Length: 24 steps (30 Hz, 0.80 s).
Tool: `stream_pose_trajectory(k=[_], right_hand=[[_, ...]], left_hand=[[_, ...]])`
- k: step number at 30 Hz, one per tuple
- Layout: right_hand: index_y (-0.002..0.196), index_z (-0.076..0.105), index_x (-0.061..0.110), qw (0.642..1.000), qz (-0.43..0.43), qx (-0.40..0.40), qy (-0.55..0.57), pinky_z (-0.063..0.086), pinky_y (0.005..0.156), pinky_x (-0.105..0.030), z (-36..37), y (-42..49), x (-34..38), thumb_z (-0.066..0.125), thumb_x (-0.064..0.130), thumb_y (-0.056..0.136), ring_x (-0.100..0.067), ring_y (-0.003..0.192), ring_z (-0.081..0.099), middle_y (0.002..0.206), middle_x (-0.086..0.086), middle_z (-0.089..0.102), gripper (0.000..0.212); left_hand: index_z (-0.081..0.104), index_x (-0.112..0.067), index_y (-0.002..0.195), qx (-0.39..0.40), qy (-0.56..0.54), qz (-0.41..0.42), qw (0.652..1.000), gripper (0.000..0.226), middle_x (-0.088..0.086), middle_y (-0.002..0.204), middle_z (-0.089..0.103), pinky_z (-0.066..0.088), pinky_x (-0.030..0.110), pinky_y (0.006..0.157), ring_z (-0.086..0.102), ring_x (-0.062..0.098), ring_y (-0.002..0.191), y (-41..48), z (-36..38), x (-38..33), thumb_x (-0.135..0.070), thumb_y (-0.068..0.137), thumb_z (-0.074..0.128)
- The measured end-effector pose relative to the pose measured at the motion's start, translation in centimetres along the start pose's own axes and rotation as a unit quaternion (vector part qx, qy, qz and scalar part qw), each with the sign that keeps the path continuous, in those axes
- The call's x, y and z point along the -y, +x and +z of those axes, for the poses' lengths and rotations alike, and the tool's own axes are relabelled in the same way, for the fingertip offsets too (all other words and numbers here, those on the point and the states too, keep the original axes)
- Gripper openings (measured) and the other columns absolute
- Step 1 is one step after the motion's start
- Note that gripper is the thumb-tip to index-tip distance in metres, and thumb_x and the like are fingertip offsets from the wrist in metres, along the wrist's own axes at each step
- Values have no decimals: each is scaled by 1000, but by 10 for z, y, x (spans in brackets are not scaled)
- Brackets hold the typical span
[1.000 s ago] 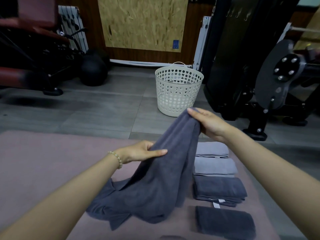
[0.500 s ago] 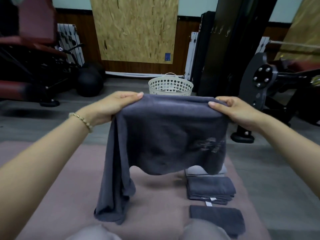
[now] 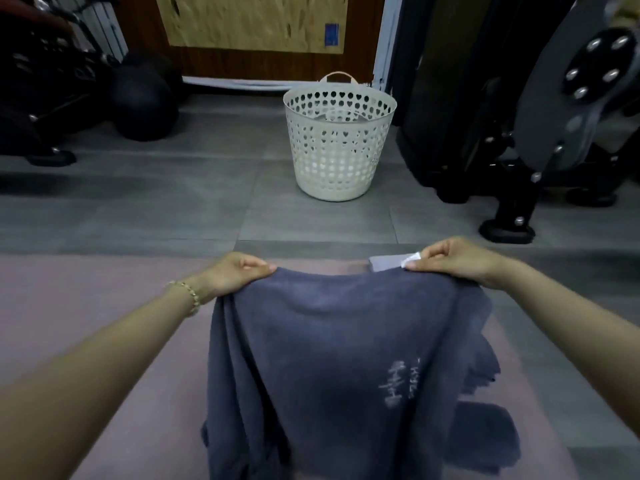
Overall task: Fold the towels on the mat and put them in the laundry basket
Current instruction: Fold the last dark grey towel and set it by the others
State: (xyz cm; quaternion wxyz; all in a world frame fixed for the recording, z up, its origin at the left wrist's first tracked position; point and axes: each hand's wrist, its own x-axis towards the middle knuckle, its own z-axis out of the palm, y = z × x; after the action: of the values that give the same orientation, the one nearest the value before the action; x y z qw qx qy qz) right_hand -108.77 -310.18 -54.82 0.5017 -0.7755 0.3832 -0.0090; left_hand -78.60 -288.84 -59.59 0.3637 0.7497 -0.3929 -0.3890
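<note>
The pink mat [image 3: 104,306] lies across the floor, and over it hangs the dark grey towel [image 3: 329,341], held up by its top edge. Its left side is bunched into pleats and its lower part drops out of view. That bunching is the main risk: laid down like this, the towel would probably fold crooked or trap a crease. The laundry basket [image 3: 339,140] stands on the floor well beyond the mat, so any toss from here could miss. The folded towels [image 3: 485,434] lie just right of the hanging cloth, partly hidden, and a swing of it could drag them open. The left hand [image 3: 235,275] pinches the top left corner. The right hand [image 3: 457,259] pinches the top right corner by a small white tag [image 3: 410,261]. Either light pinch could slip.
</note>
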Motion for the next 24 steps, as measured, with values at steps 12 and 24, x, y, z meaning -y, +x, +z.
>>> stream_pose_trajectory(k=[12,24], right_hand=[[116,61,11,950,16,-203,-238,39,95,-33,107,227,-130,63,20,88,-30,115,53,127,-9,53,29],[66,49,25,996,46,72,14,45,74,-28,365,208,-116,68,48,80,-9,68,53,67,9,56,33]], left_hand=[[53,-4,127,-147,42,-51,987,39,11,124,55,38,29,96,52,28,114,182,44,174,-18,91,60],[66,-11,91,-32,27,-181,983,42,2,88,72,45,15,76,65,18,84,-5,68,321,-46,91,42]])
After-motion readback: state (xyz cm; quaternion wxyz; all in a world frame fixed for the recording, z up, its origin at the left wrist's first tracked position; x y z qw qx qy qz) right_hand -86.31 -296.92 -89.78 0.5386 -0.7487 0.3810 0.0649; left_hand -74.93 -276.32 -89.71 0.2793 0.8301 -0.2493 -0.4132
